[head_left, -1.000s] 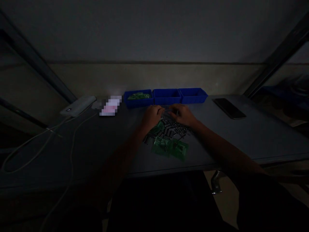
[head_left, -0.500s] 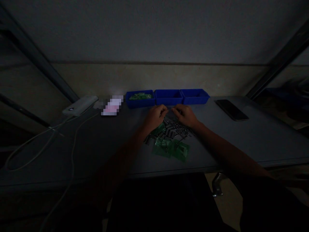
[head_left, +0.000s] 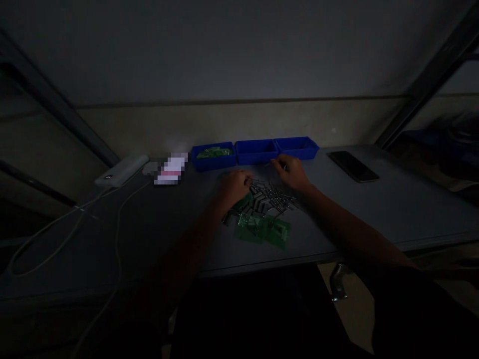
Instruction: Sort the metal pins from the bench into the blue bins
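The scene is very dark. A heap of small grey metal parts (head_left: 270,197) lies on the grey table (head_left: 392,209), with green plastic pieces (head_left: 264,230) in front of it. My left hand (head_left: 235,185) rests curled at the heap's left edge, fingertips on the parts. My right hand (head_left: 291,171) is raised a little toward the blue trays, fingers bent as if pinching; what it holds is too dark to make out. Three blue trays stand in a row behind: the left tray (head_left: 214,161) holds green pieces, the middle tray (head_left: 255,152) and right tray (head_left: 297,148) look dark inside.
A black phone (head_left: 353,166) lies at the right of the table. A white power bank (head_left: 120,170) with cables (head_left: 119,219) sits at the left, beside a blurred white-and-pink item (head_left: 171,169). Metal frame bars slant on both sides. The table's front edge is near my body.
My hands were together over the far side of the heap. Now they are apart: the right hand has moved back toward the blue trays, the left has drawn slightly nearer.
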The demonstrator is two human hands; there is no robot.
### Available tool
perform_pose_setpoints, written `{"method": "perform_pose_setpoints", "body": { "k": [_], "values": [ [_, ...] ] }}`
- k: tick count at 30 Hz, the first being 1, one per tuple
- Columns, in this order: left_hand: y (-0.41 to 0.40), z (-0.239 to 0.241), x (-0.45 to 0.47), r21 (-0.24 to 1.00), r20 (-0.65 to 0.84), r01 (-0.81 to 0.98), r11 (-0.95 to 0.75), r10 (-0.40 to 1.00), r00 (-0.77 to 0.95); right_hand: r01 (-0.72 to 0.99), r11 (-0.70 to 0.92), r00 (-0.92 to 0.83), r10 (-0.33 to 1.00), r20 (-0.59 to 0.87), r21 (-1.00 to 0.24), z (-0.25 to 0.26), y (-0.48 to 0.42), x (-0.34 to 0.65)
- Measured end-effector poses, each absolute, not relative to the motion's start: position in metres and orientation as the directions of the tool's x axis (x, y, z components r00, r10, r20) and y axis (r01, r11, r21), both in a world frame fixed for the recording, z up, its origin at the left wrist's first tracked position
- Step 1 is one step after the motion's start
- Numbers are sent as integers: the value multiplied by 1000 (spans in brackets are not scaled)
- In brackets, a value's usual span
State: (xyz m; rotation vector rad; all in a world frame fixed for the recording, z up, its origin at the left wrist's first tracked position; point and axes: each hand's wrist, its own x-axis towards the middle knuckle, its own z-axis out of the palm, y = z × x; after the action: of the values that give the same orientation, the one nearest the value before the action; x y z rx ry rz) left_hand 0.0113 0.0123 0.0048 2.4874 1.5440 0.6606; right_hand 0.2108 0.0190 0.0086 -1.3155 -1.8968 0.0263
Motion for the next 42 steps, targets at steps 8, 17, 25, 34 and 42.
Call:
{"method": "perform_pose_setpoints", "body": {
  "k": [8,17,25,34,42],
  "values": [
    [11,8,6,204,222,914,-351,926,307,797,137,326,723,609,-589,-3,46,261],
    [5,18,9,169,156,926,-337,937,312,794,1,425,713,558,-607,-15,59,277],
    [17,13,5,250,92,874,-417,909,407,816,92,317,754,575,-571,-12,62,271],
    [11,19,6,236,161,866,-440,897,412,807,324,108,740,664,-493,-14,53,245],
    [-6,20,24,175,179,862,-475,877,447,799,378,-46,814,579,-468,-9,42,226]
  ]
}}
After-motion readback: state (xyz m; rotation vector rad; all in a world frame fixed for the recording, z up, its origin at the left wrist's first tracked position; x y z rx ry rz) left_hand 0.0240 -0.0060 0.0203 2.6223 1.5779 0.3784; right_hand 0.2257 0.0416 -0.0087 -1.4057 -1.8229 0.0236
